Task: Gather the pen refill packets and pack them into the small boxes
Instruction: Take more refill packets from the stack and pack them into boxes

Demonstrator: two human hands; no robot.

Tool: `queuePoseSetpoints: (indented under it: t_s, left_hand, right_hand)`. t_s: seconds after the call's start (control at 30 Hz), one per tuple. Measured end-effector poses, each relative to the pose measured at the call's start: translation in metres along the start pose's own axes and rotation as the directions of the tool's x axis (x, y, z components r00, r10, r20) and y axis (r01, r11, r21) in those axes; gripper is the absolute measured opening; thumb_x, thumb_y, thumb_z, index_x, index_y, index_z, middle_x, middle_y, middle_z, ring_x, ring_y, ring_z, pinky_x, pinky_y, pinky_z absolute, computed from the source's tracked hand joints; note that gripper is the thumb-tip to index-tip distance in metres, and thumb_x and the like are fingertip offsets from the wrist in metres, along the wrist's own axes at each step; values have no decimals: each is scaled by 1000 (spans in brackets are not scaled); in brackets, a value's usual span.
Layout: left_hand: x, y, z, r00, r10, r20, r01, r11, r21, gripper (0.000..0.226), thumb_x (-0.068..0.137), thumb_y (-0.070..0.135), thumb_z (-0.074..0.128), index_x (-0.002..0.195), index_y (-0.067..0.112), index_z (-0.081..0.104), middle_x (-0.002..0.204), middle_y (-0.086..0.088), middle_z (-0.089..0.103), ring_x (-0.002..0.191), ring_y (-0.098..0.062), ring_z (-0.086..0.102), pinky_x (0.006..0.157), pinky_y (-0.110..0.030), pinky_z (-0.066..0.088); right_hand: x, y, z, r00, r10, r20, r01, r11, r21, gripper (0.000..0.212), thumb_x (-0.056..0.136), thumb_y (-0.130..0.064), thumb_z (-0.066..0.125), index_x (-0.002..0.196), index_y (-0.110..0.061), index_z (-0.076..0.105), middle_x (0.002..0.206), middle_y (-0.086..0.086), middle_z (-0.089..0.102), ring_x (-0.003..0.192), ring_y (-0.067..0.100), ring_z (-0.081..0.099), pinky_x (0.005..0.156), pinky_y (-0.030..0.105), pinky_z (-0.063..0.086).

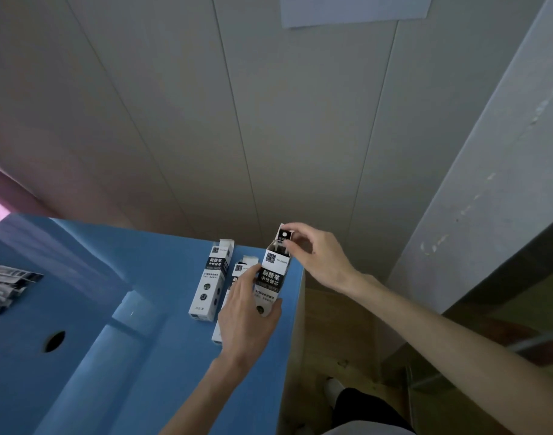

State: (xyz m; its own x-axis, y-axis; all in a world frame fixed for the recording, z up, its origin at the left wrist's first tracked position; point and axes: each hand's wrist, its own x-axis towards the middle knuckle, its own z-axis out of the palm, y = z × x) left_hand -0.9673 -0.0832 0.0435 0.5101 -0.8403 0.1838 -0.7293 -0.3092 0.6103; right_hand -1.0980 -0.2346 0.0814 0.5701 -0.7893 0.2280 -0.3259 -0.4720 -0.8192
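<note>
My left hand (pixel 245 321) grips a small white and black box (pixel 273 273) near the blue table's far right corner, holding it tilted up. My right hand (pixel 312 252) pinches that box's open top flap (pixel 284 235). Two more small boxes lie flat on the table: one (pixel 210 282) to the left with its top flap open, another (pixel 236 277) partly hidden under my left hand. A pile of pen refill packets (pixel 5 288) lies at the table's far left edge, away from both hands.
The blue table (pixel 112 372) has a round hole (pixel 54 341) at the left and ends at a right edge (pixel 295 340). Brown cardboard (pixel 341 324) lies on the floor beyond it. A panelled wall stands behind, and a grey pillar (pixel 488 183) stands at the right.
</note>
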Motion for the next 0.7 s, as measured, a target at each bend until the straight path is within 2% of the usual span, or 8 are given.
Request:
queuePoseSetpoints:
  t_s: [0.07,0.13,0.2,0.27,0.37,0.5,0.6,0.7]
  left_hand:
    - [-1,-1,0,1000,18,1,-18,1000,5,68,81,34,82,139,33,48,132,17,59,120,-5,55,84,-23,40]
    - [-2,-3,0,1000,29,10,-29,999,26,64,82,35,80,139,33,50,131,20,59,119,-2,53,84,-20,38]
    - [-4,-7,0,999,31,20,-31,999,38,61,83,36,79,138,33,52,130,22,59,119,0,52,86,-18,36]
    - [-8,-10,3,999,47,29,-47,999,20,60,82,35,79,136,33,53,128,22,60,119,0,53,88,-18,40]
    - [-13,-14,8,999,45,13,-45,999,-24,59,81,36,80,134,33,54,131,21,59,121,1,52,91,-23,48]
    - [-12,-19,12,999,45,-12,-46,999,-30,55,81,35,79,132,32,58,135,22,58,126,4,49,96,-21,46]
    - [-8,-21,14,1000,23,-9,-23,1000,-19,52,83,37,78,131,31,58,134,21,59,126,1,50,95,-18,40]
    - [-3,-24,19,1000,-10,-9,10,1000,-11,51,85,40,76,132,32,56,133,19,59,124,-2,52,92,-20,42]
  right_hand:
    - [-2,6,6,1000,4,6,-4,999,-51,22,102,-30,61,119,-21,72,102,-11,73,89,4,67,75,25,54]
    - [0,12,10,995,70,68,-64,994,-91,21,103,-27,60,113,-18,76,107,-7,74,96,4,66,77,24,52]
    - [5,19,14,978,161,131,-151,985,-82,22,103,-25,59,115,-16,76,111,-4,75,104,9,67,85,31,56]
    - [8,22,14,958,245,146,-252,967,27,23,104,-24,58,121,-16,71,109,-5,75,104,8,68,92,34,57]
    - [10,22,19,938,271,217,-294,953,78,21,105,-20,55,121,-15,67,101,-9,73,100,5,68,89,32,57]
    - [18,25,27,898,294,328,-312,950,4,25,107,-22,52,120,-10,69,110,3,75,106,14,69,87,32,58]
    - [24,26,29,917,252,309,-252,967,-42,25,106,-22,53,121,-11,69,116,2,73,108,12,66,86,31,58]
    - [23,31,33,959,209,194,-206,978,-34,23,104,-21,57,121,-13,71,120,-2,71,109,10,64,90,30,57]
